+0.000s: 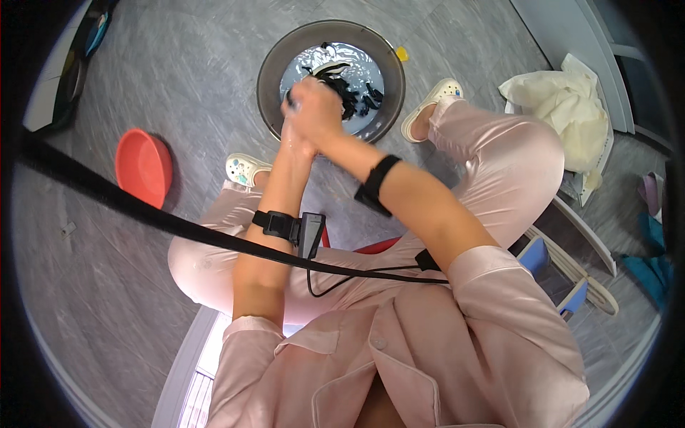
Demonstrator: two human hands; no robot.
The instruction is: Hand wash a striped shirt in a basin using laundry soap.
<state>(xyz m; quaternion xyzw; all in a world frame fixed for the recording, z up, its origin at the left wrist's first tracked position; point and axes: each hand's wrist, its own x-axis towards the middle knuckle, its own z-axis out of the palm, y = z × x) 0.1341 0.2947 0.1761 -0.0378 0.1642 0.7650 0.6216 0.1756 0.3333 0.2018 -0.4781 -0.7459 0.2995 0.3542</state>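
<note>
My hands are pressed together over the near left part of a round grey basin (270, 68) of cloudy, bluish water. My right hand (318, 105) is closed, blurred by motion, and lies across my left hand (290, 123), covering most of it. A bit of dark wet cloth pokes out at the left of my fingers, so both hands appear closed on it. Beside them, more dark cloth (347, 96) with a pale strip floats in the water. Just how my left fingers bend is hidden. Both wrists look wet.
A red plastic basin (144, 168) sits on the grey floor to the left. Pale cloth (560, 107) lies in a heap at right, near a blue-and-grey frame (535, 257). A yellow object (402, 53) is by the basin's rim. A black strap (143, 194) crosses the view.
</note>
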